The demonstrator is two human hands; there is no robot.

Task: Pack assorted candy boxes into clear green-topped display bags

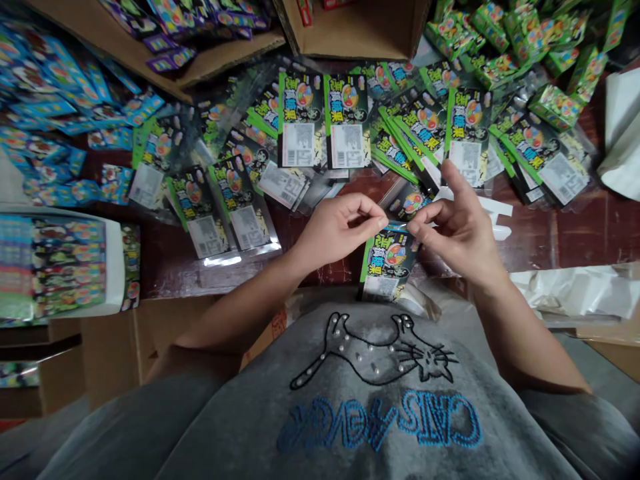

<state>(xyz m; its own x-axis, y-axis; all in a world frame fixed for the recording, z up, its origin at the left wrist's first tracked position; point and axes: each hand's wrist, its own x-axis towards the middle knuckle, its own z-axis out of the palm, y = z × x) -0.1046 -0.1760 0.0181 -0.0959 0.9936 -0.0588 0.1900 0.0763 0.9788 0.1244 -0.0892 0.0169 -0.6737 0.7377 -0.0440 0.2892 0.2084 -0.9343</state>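
In front of my chest hangs a black and green printed plastic pouch (pixel 386 260), with a white label low on its face. My left hand (pixel 343 228) pinches its top left corner between thumb and forefinger. At the top right corner, the thumb and a finger of my right hand (pixel 457 230) close on the same pouch, with the forefinger raised. A thin strip of blue shows at the pouch's mouth between the hands; what it belongs to I cannot make out. Just behind the hands lies another matching pouch (pixel 411 200), beside a white cut-out card piece (pixel 495 213).
Many matching pouches (pixel 300 120) overlap across the dark red table (pixel 170 267). Small blue boxes (pixel 50 87) heap at left, green boxes (pixel 555 107) at back right. Cardboard cartons (pixel 350 37) stand behind. A white tray (pixel 116 267) of packed boxes is at left.
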